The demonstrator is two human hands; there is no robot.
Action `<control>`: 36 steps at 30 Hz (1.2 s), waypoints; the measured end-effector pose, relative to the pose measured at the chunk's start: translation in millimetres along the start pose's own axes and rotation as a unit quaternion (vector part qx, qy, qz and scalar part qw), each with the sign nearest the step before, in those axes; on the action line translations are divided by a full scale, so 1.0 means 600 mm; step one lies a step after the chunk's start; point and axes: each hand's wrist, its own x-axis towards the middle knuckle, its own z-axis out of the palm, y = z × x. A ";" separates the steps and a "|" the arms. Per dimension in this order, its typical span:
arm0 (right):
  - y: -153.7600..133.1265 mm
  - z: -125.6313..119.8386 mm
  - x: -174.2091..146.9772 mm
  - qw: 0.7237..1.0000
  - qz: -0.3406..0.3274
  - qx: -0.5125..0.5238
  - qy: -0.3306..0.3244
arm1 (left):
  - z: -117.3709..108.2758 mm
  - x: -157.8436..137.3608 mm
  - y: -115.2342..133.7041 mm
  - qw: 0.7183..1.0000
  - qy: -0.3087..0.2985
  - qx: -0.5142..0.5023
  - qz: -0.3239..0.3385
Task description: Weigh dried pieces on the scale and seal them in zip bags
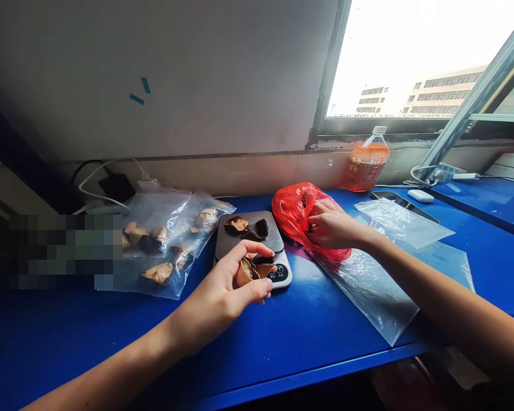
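Note:
My left hand (235,279) curls around several pieces of dried peel (247,272), dark outside and tan inside, just above the front of the kitchen scale (223,240). More dried peel (259,229) lies on the scale's dark plate. The scale's white front, with round touch keys, is partly covered by my left hand. To the right of the scale sits a crumpled red plastic bag (289,208). At its mouth is my right hand (332,225), fingers bent inward with the tips hidden in the bag. What those fingertips hold does not show.
Clear zip bags (158,271) with peel pieces lie left of the scale. Flat clear bags (381,294) spread at right, near a phone (405,206) and a white earbud case (420,196). An orange drink bottle (368,162) stands by the wall. The blue table's edge (291,379) runs in front.

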 end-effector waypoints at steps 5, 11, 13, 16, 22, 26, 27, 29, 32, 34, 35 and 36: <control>0.001 0.005 0.006 0.999 0.028 0.018 0.030 | -0.001 0.003 -0.004 1.000 0.002 -0.002 -0.008; 0.009 -0.011 0.008 0.993 0.092 0.032 0.069 | -0.003 0.001 -0.003 1.000 -0.003 0.007 -0.001; 0.006 -0.016 0.006 0.992 0.107 0.029 0.067 | -0.003 0.000 -0.003 1.000 -0.011 0.010 0.001; -0.011 -0.018 0.003 0.995 0.092 0.025 0.032 | -0.002 -0.001 0.001 0.999 -0.026 0.017 -0.009; -0.043 -0.031 0.001 0.997 0.050 0.022 -0.059 | 0.000 -0.003 0.019 0.998 -0.037 0.043 -0.029; -0.036 -0.051 -0.008 0.995 0.039 0.017 -0.089 | 0.000 -0.006 0.022 0.998 -0.041 0.045 -0.032; -0.032 -0.056 -0.012 0.994 0.036 0.015 -0.100 | 0.000 -0.006 0.021 0.997 -0.041 0.049 -0.035; -0.024 -0.064 -0.021 0.992 0.027 0.012 -0.121 | 0.000 -0.007 0.020 0.997 -0.044 0.054 -0.038; -0.020 -0.073 -0.034 0.991 0.023 0.015 -0.127 | 0.000 -0.007 0.017 0.996 -0.055 0.054 -0.039; -0.022 -0.077 -0.038 0.992 0.024 0.023 -0.120 | -0.001 -0.007 0.015 0.996 -0.062 0.053 -0.042; -0.023 -0.077 -0.039 0.992 0.024 0.026 -0.119 | -0.001 -0.007 0.015 0.996 -0.064 0.054 -0.043; -0.023 -0.076 -0.039 0.992 0.026 0.027 -0.121 | -0.001 -0.007 0.014 0.995 -0.065 0.057 -0.044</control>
